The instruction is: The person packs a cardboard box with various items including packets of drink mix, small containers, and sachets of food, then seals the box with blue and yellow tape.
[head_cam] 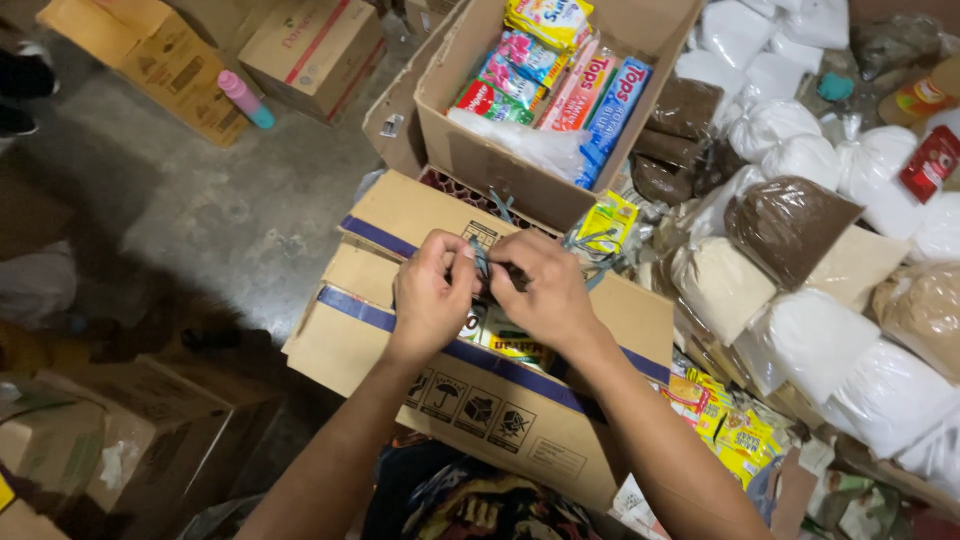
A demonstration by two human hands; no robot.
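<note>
My left hand [430,295] and my right hand [545,295] meet over a closed cardboard box [400,215] sealed with a blue tape strip. Both pinch a thin grey-blue string [481,258] between fingertips, at a small dark bundle hidden mostly by my right fingers. More of the same string [500,205] trails toward the back of the box. The box rests in front of my lap.
An open carton [480,155] of colourful packets stands just behind. Clear bags of white and brown powder [800,230] pile up on the right. Yellow sachets [735,430] lie lower right. More cartons [300,45] and a pink bottle [245,98] sit on the concrete floor at left.
</note>
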